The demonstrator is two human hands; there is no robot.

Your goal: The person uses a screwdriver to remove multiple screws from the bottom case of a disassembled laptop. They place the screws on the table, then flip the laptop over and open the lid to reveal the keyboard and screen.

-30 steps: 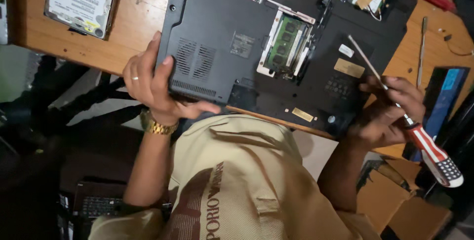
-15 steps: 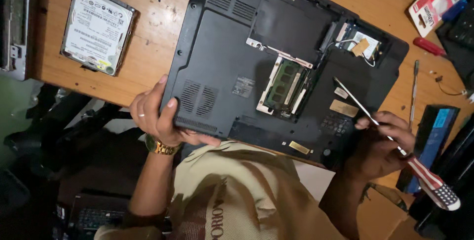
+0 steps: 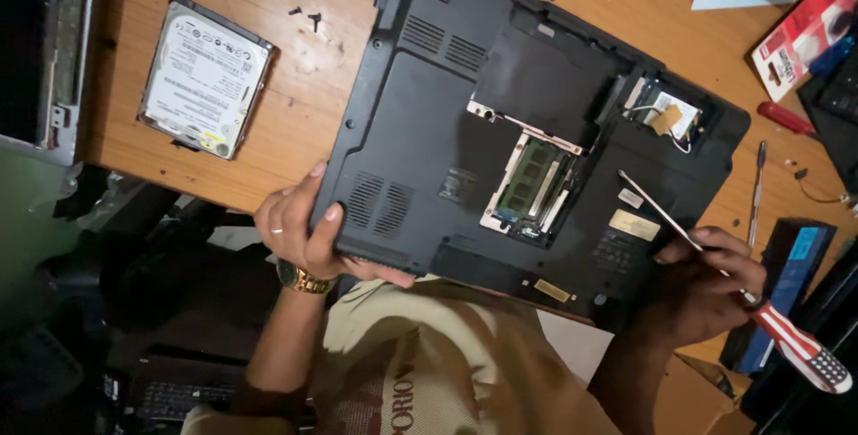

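Black plastic covers the back of a laptop (image 3: pixel 420 140) that lies upside down on a wooden table (image 3: pixel 295 113). One corner of it sticks out over the table edge, close to the person's tan shirt (image 3: pixel 420 372).

The left hand (image 3: pixel 304 229) grips that near corner. The thumb presses on top, next to the little air slots, and the other fingers curl under the edge. A gold watch (image 3: pixel 304 278) sits on the wrist, and a ring is on one finger.

The right hand (image 3: pixel 706 287) is closed around a screwdriver (image 3: pixel 715 278). Its handle is red and white with a dark blue end, and it pokes out past the hand toward the lower right. The thin metal shaft runs up and left over the laptop. Its tip sits near a small white label, just beside the open memory slot (image 3: pixel 532 189). A green memory card shows inside that slot. I cannot tell if the tip touches the laptop.

Another open hole near the far corner shows a small card with thin wires (image 3: pixel 666 118).

A silver hard drive (image 3: pixel 206 77) lies flat on the table, left of the laptop and apart from it. A few tiny black screws (image 3: pixel 313 1) lie loose above it. Right of the laptop sit a second screwdriver with a red handle (image 3: pixel 786 118), a thin metal tool (image 3: pixel 755 189) and a black laptop battery (image 3: pixel 782 283) with a blue label.
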